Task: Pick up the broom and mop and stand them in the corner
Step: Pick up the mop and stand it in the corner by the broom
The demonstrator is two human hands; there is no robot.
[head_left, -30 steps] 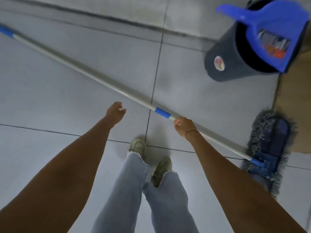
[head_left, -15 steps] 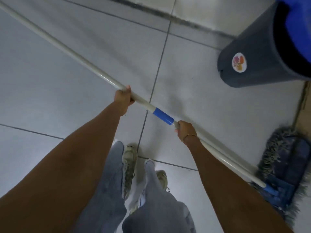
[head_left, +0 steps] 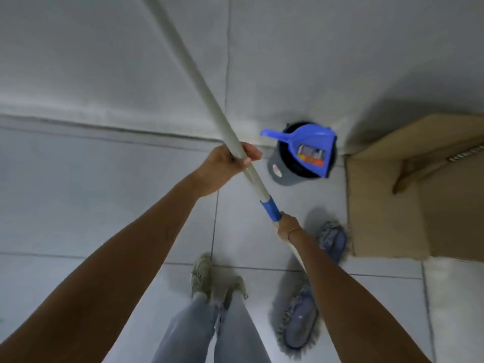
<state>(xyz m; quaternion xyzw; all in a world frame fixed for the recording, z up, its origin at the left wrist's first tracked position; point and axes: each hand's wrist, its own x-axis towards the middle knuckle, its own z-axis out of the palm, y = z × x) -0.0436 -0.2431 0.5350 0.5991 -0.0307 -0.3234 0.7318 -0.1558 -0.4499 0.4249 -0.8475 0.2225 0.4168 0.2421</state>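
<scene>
Two hands now raise the mop handle [head_left: 209, 100] steeply; half a second ago it lay low across the floor [head_left: 78, 205]. One cardboard box [head_left: 392, 205] sits by the wall, one bin [head_left: 288, 174] holds one blue dustpan [head_left: 309, 142]. Left hand [head_left: 225, 163] and right hand [head_left: 286, 225] both clench the handle; the mop head [head_left: 298, 326] rests beside two shoes [head_left: 201, 273].
</scene>
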